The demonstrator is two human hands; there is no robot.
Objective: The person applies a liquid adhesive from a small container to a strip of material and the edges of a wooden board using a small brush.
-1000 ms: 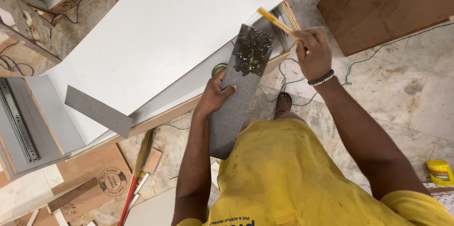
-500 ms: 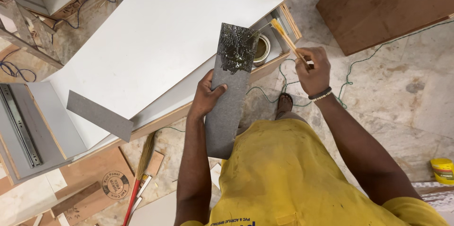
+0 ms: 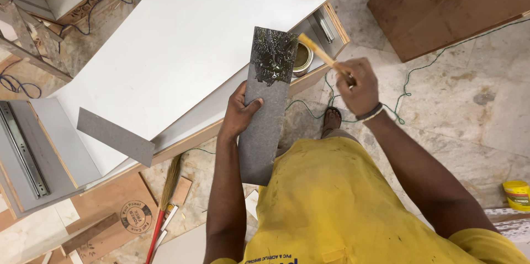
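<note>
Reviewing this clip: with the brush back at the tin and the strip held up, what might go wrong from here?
1. The grey strip is gripped by the left hand at one edge only; it may tip, smearing its wet adhesive patch on the white panel.
2. The brush in the right hand may drip beside the tin.
3. The green cord on the floor is a trip hazard.

Open floor: bare stone (image 3: pixel 469 104) right of the right hand (image 3: pixel 360 84).
Blocked: white panel (image 3: pixel 193 37) left; tin (image 3: pixel 302 58) ahead.

The brush's (image 3: pixel 323 57) bristle end is blurred — it can't be made out. The tin (image 3: pixel 302 58) sits half hidden behind the grey strip (image 3: pixel 264 126).
</note>
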